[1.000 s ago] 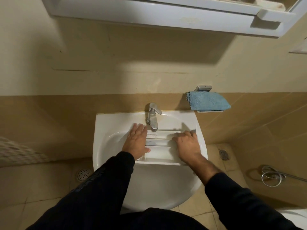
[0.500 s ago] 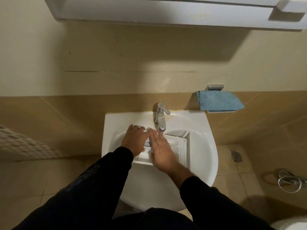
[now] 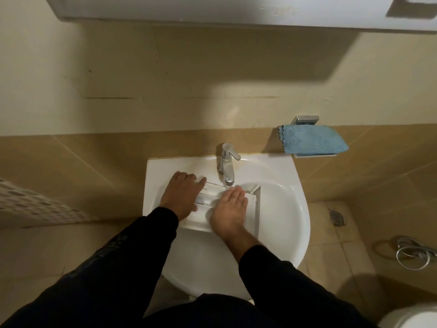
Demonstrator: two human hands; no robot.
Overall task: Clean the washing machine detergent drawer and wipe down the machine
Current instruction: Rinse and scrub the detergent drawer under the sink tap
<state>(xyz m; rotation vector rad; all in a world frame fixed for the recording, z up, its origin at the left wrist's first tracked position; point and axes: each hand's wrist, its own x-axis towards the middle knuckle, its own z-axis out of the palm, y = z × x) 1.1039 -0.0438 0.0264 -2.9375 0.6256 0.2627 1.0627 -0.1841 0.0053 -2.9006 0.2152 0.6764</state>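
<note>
White perforated basket point(image 3: 35, 204), partly in frame at 9 o'clock, by the tiled wall.

Left hand point(image 3: 182, 196): fingers straight, lying flat over the left end of the detergent drawer point(image 3: 203, 218), steadying it.

Detergent drawer: white moulded plastic, several compartments, resting across the bowl of the sink point(image 3: 283, 209) near frame centre, under the faucet point(image 3: 227, 165) at its 12 o'clock. Judged light and rigid, slick when wet, with thin dividers likely to flex or crack under load. Best held by the outer side walls or the thicker front panel at its 3 o'clock end, not by the inner partitions.

Right hand point(image 3: 230, 209): fingers extended, palm down on the drawer's middle, apparently rubbing; grips nothing.

Blue cloth point(image 3: 312, 143): folded on a wall shelf at 2 o'clock, untouched.

Floor drain point(image 3: 337, 217) and coiled hose point(image 3: 411, 255): 3 to 4 o'clock.
</note>
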